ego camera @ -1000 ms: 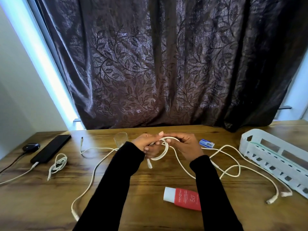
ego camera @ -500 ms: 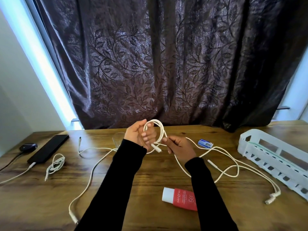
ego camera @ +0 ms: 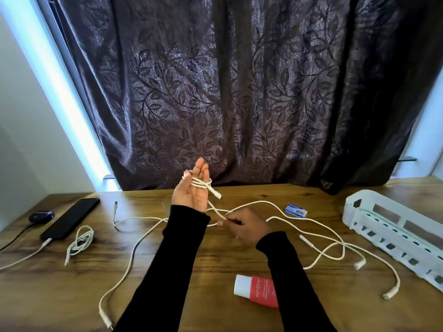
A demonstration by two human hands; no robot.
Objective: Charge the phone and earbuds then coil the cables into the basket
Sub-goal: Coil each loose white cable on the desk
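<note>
My left hand (ego camera: 193,188) is raised above the table with straight fingers, palm toward me. Turns of a white cable (ego camera: 271,204) lie wound across those fingers, and one plug end hangs off to the right. My right hand (ego camera: 242,225) pinches the same cable lower down, near the tabletop. Its loose length trails right toward the white plastic basket (ego camera: 374,226). A black phone (ego camera: 70,218) with a cable plugged in lies at the far left, beside a dark earbuds case (ego camera: 41,216).
A small coiled white cable (ego camera: 80,240) lies near the phone. Another long white cable (ego camera: 129,259) runs across the wooden table (ego camera: 48,295) under my left arm. A red and white tube (ego camera: 257,291) sits at the front, a small blue box (ego camera: 296,210) behind. A dark curtain hangs behind.
My left hand has risen and straightened its fingers with the cable wound round them. My right hand has dropped toward the table and slid along the cable, pulling the loose end leftward.
</note>
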